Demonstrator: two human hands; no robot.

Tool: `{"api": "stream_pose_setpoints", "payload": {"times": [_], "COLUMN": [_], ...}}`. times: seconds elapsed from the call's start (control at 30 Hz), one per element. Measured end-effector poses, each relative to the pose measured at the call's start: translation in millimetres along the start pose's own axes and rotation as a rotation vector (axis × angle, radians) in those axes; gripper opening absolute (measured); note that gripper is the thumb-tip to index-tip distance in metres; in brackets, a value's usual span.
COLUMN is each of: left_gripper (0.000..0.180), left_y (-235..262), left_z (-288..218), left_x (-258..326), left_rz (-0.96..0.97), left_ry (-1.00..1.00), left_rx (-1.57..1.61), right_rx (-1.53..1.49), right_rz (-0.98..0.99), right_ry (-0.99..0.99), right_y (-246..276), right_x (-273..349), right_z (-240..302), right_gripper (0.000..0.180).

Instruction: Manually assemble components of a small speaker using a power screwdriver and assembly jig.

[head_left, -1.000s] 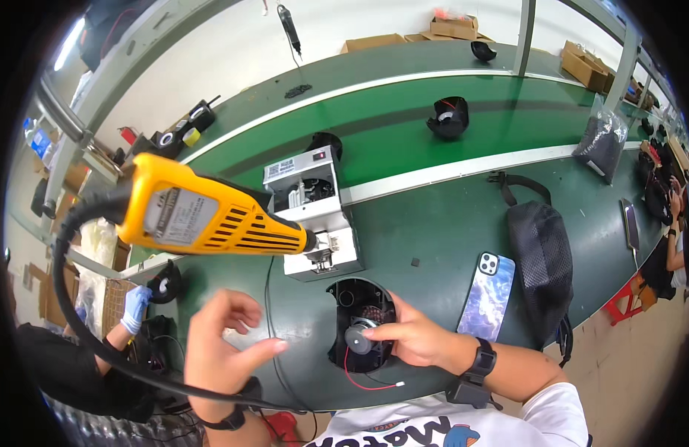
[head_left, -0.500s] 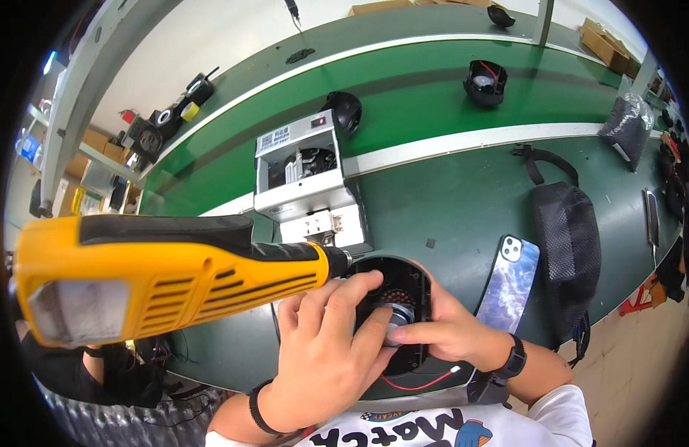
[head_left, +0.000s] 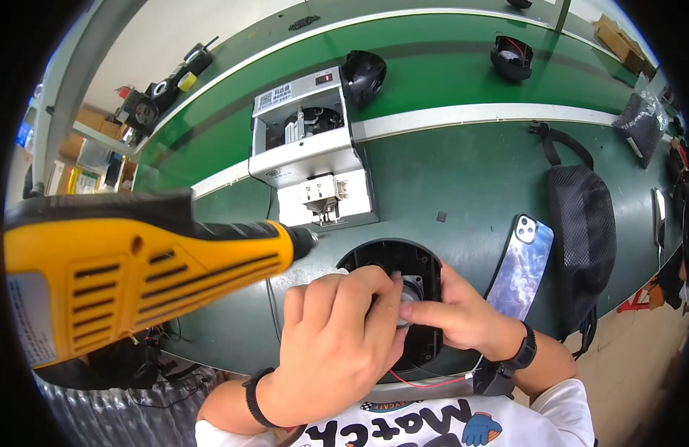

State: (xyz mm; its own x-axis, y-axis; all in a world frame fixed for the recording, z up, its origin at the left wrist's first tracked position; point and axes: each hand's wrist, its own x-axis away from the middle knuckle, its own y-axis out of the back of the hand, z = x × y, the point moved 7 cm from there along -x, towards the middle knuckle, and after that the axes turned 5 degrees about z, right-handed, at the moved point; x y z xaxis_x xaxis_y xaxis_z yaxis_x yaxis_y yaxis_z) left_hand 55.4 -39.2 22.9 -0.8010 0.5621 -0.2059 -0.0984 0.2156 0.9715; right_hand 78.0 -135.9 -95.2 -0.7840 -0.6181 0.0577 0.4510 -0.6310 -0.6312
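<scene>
A black rounded housing (head_left: 428, 343) is held close in front of me with its hollow side up. Inside it sits a small round speaker (head_left: 413, 289) with a metal frame, partly covered by my fingers. My left hand (head_left: 337, 328) reaches over the housing's left side, its fingers bent and closed at the speaker; their tips are partly hidden. Around the housing's right wall my right hand (head_left: 463, 313) is closed, its thumb pressed on the speaker. A red wire (head_left: 426, 385) with a white plug trails out at the lower edge.
A yellow power screwdriver (head_left: 165, 261) hangs at the left, its tip near the housing. Behind stands a grey screw feeder (head_left: 299, 164). Right of my hands lie a phone (head_left: 519, 264) and a black mesh bag (head_left: 583, 223). More black housings (head_left: 512, 58) rest on the green belt (head_left: 441, 74).
The yellow screwdriver now appears farther left, with its tip apart from the housing. The view has shifted, so the bench sits higher in it. Both hands stay at the speaker and housing.
</scene>
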Motion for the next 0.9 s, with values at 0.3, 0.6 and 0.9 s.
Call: {"api": "stream_pose_setpoints", "payload": {"times": [0.3, 0.6, 0.9], "left_gripper": [0.053, 0.054, 0.053], "left_y": [3.4, -0.8, -3.0], "left_z": [3.6, 7.6, 7.6], "left_x": [3.6, 7.6, 7.9], "left_rz": [-0.029, -0.051, -0.069], "left_ry": [0.046, 0.075, 0.059], "left_rx": [-0.043, 0.009, -0.018], "right_rx": [-0.042, -0.094, -0.083], "right_rz": [0.011, 0.003, 0.002], "right_ry": [-0.039, -0.066, -0.072], "right_y": [-1.4, -5.5, -4.6], "right_x": [-0.2, 0.1, -0.2], "right_z": [-6.6, -5.2, -6.4], "right_gripper": [0.064, 0.061, 0.061]}}
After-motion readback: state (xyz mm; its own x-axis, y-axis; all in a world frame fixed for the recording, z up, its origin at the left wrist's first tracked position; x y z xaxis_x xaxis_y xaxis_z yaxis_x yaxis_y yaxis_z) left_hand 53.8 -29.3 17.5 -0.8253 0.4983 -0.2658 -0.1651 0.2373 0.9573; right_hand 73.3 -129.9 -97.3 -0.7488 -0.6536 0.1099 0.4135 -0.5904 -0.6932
